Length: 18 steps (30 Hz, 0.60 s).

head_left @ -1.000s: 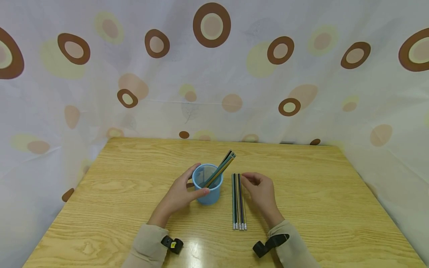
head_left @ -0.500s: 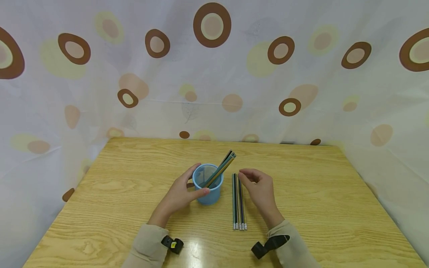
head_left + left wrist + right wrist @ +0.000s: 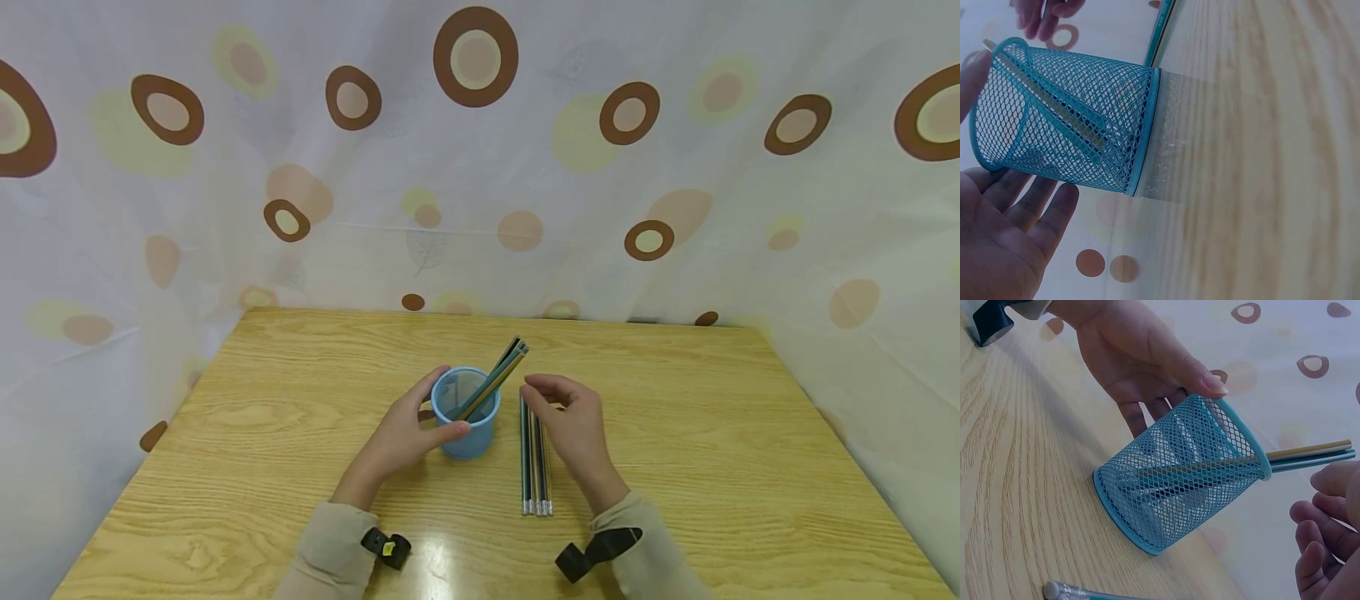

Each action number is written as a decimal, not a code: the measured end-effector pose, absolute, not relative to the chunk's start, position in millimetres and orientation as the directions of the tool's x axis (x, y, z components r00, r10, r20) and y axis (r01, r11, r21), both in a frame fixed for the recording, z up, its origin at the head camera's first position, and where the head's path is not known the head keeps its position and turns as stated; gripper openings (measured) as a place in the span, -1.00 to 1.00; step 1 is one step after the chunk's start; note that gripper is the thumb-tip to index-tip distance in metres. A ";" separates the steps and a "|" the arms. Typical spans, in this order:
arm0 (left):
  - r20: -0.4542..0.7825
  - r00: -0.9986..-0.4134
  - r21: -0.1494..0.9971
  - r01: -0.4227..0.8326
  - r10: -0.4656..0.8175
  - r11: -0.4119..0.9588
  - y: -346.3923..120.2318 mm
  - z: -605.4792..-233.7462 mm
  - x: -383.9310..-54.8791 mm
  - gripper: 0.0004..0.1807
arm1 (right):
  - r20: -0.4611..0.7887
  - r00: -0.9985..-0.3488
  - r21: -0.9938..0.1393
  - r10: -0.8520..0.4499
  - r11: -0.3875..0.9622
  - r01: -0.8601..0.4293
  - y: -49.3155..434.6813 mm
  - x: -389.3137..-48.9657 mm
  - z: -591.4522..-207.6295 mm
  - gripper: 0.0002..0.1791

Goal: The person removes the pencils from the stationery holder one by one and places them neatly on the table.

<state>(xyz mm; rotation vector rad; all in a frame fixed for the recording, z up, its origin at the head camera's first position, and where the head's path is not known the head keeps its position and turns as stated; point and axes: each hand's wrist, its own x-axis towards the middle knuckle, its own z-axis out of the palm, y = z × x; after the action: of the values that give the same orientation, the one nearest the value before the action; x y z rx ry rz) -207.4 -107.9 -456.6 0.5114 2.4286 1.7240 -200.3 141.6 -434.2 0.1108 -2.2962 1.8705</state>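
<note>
A blue mesh pencil cup (image 3: 467, 442) stands upright on the table, and my left hand (image 3: 401, 433) grips it from the left, thumb near the rim. Several pencils (image 3: 501, 372) lean to the right inside it; their lower ends show through the mesh (image 3: 1179, 481) in the right wrist view. Just right of the cup, several more pencils (image 3: 534, 467) lie side by side, eraser ends toward me. Over their far ends hovers my right hand (image 3: 573, 421), fingers loosely bent, fingertips at the leftmost pencil. Nothing shows between its fingers (image 3: 1329, 519) in the right wrist view.
The wooden table (image 3: 720, 450) reaches back to a patterned cloth (image 3: 480, 167) hanging behind and at the sides. A black strap camera (image 3: 386, 546) sits on the left sleeve, another (image 3: 600, 552) on the right.
My right hand has shifted left across the far ends of the pencil row, from its right side to its left. The left hand, the cup and the pencils stay where they were.
</note>
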 end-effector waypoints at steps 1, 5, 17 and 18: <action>0.097 -0.936 0.933 0.205 0.339 0.297 -108.0 -456.7 -207.3 -0.03 | 0.183 -0.982 -0.964 0.053 0.207 -0.169 141.0 -200.3 -434.0 -0.76; 0.092 -0.938 0.933 0.198 0.333 0.301 -108.3 -456.6 -207.3 -0.02 | 0.188 -0.981 -0.962 0.041 0.208 -0.176 138.0 -200.8 -433.6 -0.77; 0.097 -0.933 0.933 0.207 0.346 0.295 -108.5 -455.6 -207.4 -0.02 | 0.200 -0.980 -0.957 0.022 0.219 -0.191 129.6 -204.0 -438.0 -0.78; 0.097 -0.934 0.933 0.206 0.345 0.295 -108.7 -455.5 -207.4 -0.02 | 0.199 -0.980 -0.957 0.024 0.221 -0.189 128.7 -204.4 -437.8 -0.78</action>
<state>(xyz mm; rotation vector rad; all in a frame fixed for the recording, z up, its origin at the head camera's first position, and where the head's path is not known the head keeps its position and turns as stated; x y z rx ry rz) -207.4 -108.7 -455.5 0.5194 2.4267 1.7193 -204.4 128.7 -437.8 0.1586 -2.3153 1.8539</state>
